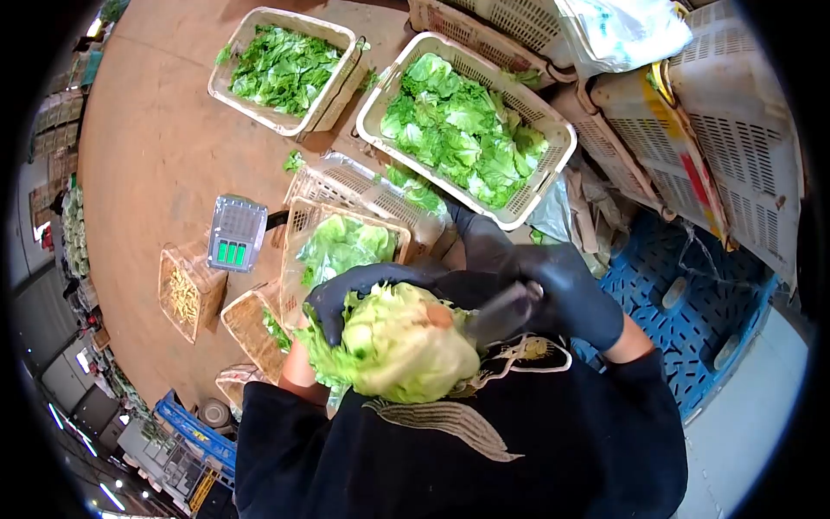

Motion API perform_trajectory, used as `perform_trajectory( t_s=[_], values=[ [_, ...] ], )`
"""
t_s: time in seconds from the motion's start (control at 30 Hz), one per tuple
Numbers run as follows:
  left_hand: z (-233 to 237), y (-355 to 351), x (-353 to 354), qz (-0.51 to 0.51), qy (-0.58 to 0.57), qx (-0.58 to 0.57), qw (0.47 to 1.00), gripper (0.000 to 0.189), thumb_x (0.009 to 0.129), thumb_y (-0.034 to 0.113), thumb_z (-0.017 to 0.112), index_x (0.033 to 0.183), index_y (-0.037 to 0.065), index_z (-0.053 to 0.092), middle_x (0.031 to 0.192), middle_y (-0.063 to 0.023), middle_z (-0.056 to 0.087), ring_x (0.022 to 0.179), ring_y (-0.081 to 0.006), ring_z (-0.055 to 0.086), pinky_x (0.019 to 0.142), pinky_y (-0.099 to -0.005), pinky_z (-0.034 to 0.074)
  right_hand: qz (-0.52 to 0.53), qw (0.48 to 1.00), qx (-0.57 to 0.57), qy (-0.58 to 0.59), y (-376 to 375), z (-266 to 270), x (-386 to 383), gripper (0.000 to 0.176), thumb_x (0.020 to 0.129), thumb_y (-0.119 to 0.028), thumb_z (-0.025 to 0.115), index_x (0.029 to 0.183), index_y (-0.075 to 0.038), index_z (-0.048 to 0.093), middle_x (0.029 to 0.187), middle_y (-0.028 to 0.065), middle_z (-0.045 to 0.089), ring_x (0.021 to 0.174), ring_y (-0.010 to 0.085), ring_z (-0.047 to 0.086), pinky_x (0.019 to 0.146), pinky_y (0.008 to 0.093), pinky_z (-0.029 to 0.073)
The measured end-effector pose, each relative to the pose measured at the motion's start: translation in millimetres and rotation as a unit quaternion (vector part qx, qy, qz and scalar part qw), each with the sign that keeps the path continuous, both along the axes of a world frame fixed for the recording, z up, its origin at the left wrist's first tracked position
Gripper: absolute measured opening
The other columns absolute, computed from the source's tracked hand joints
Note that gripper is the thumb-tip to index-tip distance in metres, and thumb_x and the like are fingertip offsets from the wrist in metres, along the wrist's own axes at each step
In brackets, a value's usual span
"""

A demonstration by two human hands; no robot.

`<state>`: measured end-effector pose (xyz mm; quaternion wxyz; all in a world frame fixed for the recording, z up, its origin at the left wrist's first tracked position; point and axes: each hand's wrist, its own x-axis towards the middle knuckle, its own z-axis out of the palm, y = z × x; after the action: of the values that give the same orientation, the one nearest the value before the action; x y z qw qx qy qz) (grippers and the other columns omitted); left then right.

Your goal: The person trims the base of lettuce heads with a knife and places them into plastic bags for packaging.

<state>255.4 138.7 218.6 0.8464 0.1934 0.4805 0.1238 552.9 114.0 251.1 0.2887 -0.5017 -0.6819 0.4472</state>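
Observation:
My left hand (350, 290), in a black glove, grips a head of lettuce (398, 342) from above, close to my chest. The lettuce's cut stem end faces right. My right hand (566, 290), also in a black glove, holds a knife (503, 313) whose blade touches the stem end of the lettuce. Both arms wear black sleeves.
A cream basket (553, 156) full of lettuce heads stands ahead, and a second one (341, 39) stands farther left. A bagged lettuce lies in a small basket (298, 251) by a digital scale (235, 233). Stacked empty crates (735, 130) and a blue pallet (692, 303) are on the right.

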Motion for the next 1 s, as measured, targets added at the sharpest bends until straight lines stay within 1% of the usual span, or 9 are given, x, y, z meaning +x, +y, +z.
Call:
perform_trajectory(
  t_s=[0.1,0.37,0.5,0.6,0.73,0.8,0.87,0.9,1.0],
  values=[
    [25,26,29,-0.055,-0.191,0.074,0.977,0.040,0.090,0.024,0.037,0.116,-0.005,0.045,0.115,-0.0206,0.051,0.103,-0.0289,0.054,0.089,-0.0402,0.046,0.099,0.995,0.018,0.007,-10,18,7,0.047,0.060,-0.046,0.071,0.079,-0.008,0.052,0.069,0.0070,0.052,0.064,0.0277,0.056,0.051,0.0355,0.042],
    [53,39,43,-0.237,-0.141,0.332,0.902,0.039,0.086,0.020,0.046,0.110,-0.011,0.047,0.108,-0.0238,0.054,0.097,-0.0310,0.057,0.085,-0.0379,0.048,0.130,0.991,0.018,-0.036,-12,42,8,0.046,0.063,-0.048,0.068,0.075,-0.006,0.051,0.068,0.0085,0.051,0.065,0.0280,0.055,0.054,0.0365,0.043],
    [49,57,43,-0.362,-0.171,0.370,0.838,0.099,0.045,0.046,0.081,0.122,-0.004,0.044,0.123,-0.0169,0.048,0.113,-0.0286,0.047,0.095,-0.0357,0.036,0.034,0.987,-0.074,-0.141,-18,23,16,0.038,0.071,-0.039,0.064,0.076,-0.004,0.051,0.071,0.0132,0.054,0.066,0.0312,0.055,0.056,0.0372,0.043],
    [44,65,61,-0.360,-0.295,0.483,0.742,0.077,0.067,0.047,0.068,0.114,-0.010,0.046,0.114,-0.0201,0.053,0.097,-0.0287,0.057,0.079,-0.0337,0.049,-0.096,0.979,-0.137,-0.116,-45,-62,54,0.030,0.077,-0.030,0.059,0.081,-0.001,0.053,0.074,0.0166,0.055,0.067,0.0291,0.056,0.058,0.0349,0.043],
    [22,57,47,-0.265,-0.194,0.264,0.907,0.089,0.050,0.033,0.079,0.123,-0.003,0.043,0.120,-0.0149,0.050,0.110,-0.0229,0.049,0.093,-0.0336,0.038,-0.178,0.953,-0.144,0.198,-46,-13,26,0.027,0.065,-0.011,0.073,0.082,-0.004,0.054,0.075,0.0055,0.056,0.071,0.0183,0.054,0.068,0.0312,0.044],
    [2,59,55,-0.218,-0.220,0.264,0.913,0.088,0.049,0.029,0.079,0.123,-0.002,0.042,0.121,-0.0128,0.050,0.112,-0.0211,0.047,0.096,-0.0326,0.037,-0.130,0.977,-0.039,0.163,-35,-5,7,0.031,0.067,-0.013,0.071,0.090,0.000,0.054,0.080,0.0051,0.055,0.074,0.0137,0.053,0.068,0.0268,0.044],
    [-12,57,54,-0.178,-0.182,0.184,0.949,0.075,0.060,0.028,0.070,0.123,-0.002,0.043,0.121,-0.0125,0.050,0.111,-0.0211,0.048,0.095,-0.0328,0.038,-0.124,0.987,-0.064,0.080,-27,1,-4,0.032,0.067,-0.009,0.072,0.093,0.000,0.055,0.083,0.0050,0.057,0.076,0.0122,0.054,0.069,0.0258,0.044],
    [-19,59,55,-0.158,-0.202,0.153,0.954,0.066,0.067,0.026,0.063,0.123,-0.001,0.043,0.121,-0.0124,0.050,0.111,-0.0211,0.049,0.095,-0.0331,0.039,-0.181,0.938,-0.186,0.229,-21,4,-5,0.026,0.070,-0.007,0.069,0.091,-0.001,0.055,0.083,0.0051,0.057,0.077,0.0118,0.054,0.069,0.0252,0.044],
    [-33,53,57,-0.027,-0.229,-0.089,0.969,0.036,0.091,0.018,0.040,0.121,-0.001,0.043,0.122,-0.0131,0.049,0.110,-0.0229,0.050,0.096,-0.0357,0.041,-0.209,0.904,-0.229,0.296,3,6,16,0.017,0.078,-0.016,0.063,0.081,-0.001,0.055,0.070,-0.0001,0.054,0.062,0.0069,0.051,0.058,0.0218,0.042]
  ],
)
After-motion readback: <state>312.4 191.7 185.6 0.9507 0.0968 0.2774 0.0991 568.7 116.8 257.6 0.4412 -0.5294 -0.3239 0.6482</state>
